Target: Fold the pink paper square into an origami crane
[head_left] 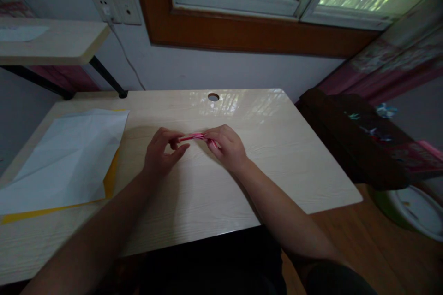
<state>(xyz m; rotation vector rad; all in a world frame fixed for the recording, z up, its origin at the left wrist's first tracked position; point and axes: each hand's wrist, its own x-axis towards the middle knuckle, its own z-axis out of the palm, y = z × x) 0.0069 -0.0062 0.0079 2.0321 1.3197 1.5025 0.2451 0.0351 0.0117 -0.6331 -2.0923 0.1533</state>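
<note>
A thin piece of folded pink paper (pixel 198 136) is held just above the desk, stretched between my two hands. My right hand (pixel 225 145) is closed around its right part, and a pink end shows below the fingers. At the paper's left end are the curled fingertips of my left hand (pixel 162 150). The left thumb points right, a little below the strip. How firmly the left fingers grip it is hard to make out. The fingers partly cover both ends of the paper.
A large white sheet (pixel 69 161) lies over a yellow sheet (pixel 111 175) on the left of the pale desk (pixel 214 193). A raised shelf (pixel 51 50) stands at the back left. A round cable hole (pixel 213 97) is near the back edge. Dark wooden furniture (pixel 346 147) stands right of the desk.
</note>
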